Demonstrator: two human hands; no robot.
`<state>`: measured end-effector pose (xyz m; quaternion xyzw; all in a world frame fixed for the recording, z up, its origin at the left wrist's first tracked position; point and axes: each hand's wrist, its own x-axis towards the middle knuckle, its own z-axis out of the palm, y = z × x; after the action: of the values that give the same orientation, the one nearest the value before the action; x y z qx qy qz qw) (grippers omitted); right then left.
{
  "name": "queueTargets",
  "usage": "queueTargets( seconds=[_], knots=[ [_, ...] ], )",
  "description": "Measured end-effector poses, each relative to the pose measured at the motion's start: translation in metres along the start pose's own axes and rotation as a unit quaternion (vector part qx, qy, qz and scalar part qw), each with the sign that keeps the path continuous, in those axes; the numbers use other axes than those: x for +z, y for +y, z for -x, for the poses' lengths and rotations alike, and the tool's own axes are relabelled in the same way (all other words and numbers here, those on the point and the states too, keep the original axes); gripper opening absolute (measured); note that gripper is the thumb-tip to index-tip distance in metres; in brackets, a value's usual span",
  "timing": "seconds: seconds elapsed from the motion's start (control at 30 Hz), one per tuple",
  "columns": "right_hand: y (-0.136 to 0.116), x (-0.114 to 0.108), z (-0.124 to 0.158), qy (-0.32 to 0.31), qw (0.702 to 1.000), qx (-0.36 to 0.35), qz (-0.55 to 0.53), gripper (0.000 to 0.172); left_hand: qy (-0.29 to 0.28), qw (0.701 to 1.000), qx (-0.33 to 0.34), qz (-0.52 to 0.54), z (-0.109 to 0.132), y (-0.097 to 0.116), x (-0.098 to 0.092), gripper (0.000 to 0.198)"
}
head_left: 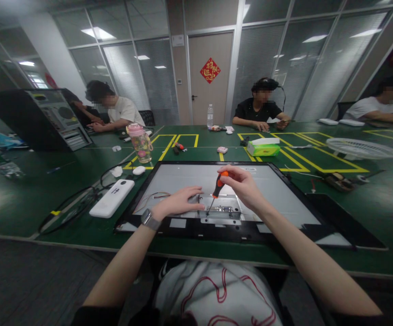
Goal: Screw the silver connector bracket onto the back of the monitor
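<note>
A flat display panel (169,181) with a black frame lies on the green table in front of me. On its near part sits a silver metal bracket (235,211). My right hand (242,183) grips an orange-and-black screwdriver (217,184) by the top of its handle. The shaft slants down, and its tip reaches the left part of the bracket; whether it sits in a screw is too small to tell. My left hand (179,201) lies with fingers stretched out over the panel, fingertips at the bracket's left edge. Thin wires (158,194) run beside that hand.
Left of the panel lie a white power bank (112,198) and a black cable (70,208); a pink-lidded bottle (140,144) stands behind. A tissue pack (263,147), a white fan grille (362,148) and a black panel (346,219) are rightward. Several people sit across the table.
</note>
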<state>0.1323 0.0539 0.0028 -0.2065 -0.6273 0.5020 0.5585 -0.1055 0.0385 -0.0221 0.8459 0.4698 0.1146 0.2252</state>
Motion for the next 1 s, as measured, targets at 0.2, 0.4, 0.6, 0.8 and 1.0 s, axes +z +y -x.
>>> queueTargets(
  seconds=[0.2, 0.4, 0.6, 0.8, 1.0],
  knots=[
    [-0.006, 0.002, 0.0, -0.028, 0.995, 0.055, -0.079, 0.023, -0.002, 1.0, -0.005, 0.003, 0.0, 0.003, -0.001, 0.073],
    [-0.011, 0.004, 0.002, -0.083, 0.988, 0.063, -0.117, 0.022, -0.004, 1.0, -0.006, 0.005, 0.0, 0.003, -0.001, 0.074],
    [-0.01, 0.0, 0.003, -0.113, 0.985, 0.066, -0.109, 0.019, 0.003, 1.0, 0.002, -0.004, 0.0, 0.002, -0.001, 0.072],
    [-0.014, 0.004, 0.004, -0.115, 0.984, 0.077, -0.112, 0.026, 0.002, 1.0, 0.009, -0.002, 0.0, 0.0, 0.0, 0.073],
    [-0.01, 0.001, 0.002, -0.099, 0.989, 0.048, -0.095, 0.019, 0.005, 1.0, 0.006, -0.007, 0.0, 0.0, 0.001, 0.072]
  ],
)
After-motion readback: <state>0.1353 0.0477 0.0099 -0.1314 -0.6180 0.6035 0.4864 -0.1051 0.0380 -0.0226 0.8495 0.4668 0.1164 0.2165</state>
